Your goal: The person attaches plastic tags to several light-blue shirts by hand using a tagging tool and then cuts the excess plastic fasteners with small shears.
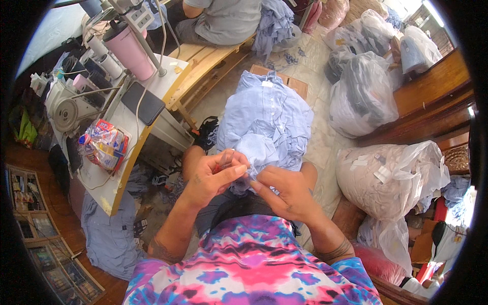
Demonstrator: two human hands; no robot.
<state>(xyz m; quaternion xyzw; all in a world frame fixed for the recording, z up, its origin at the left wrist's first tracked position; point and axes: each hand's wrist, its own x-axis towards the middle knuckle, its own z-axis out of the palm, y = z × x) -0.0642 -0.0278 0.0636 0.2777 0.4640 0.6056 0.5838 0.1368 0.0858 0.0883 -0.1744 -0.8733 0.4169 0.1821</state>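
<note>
A heap of light blue shirts (264,109) lies in front of me, its near end at my lap. White buttons and a pale label show on the top shirt. My left hand (217,174) is closed with the fingers curled at the near edge of the heap. Something small and reddish shows between those fingers, too hidden to name. Just right of it, my right hand (278,190) pinches a bit of the blue cloth. The fingertips of both hands nearly meet there.
At left, a sewing table (168,86) carries a sewing machine (68,112), thread cones, a pink tumbler (129,51), a phone (143,103) and a snack packet (105,145). A person (229,23) sits on a wooden bench (195,76) ahead. Stuffed plastic bags (363,96) line the right.
</note>
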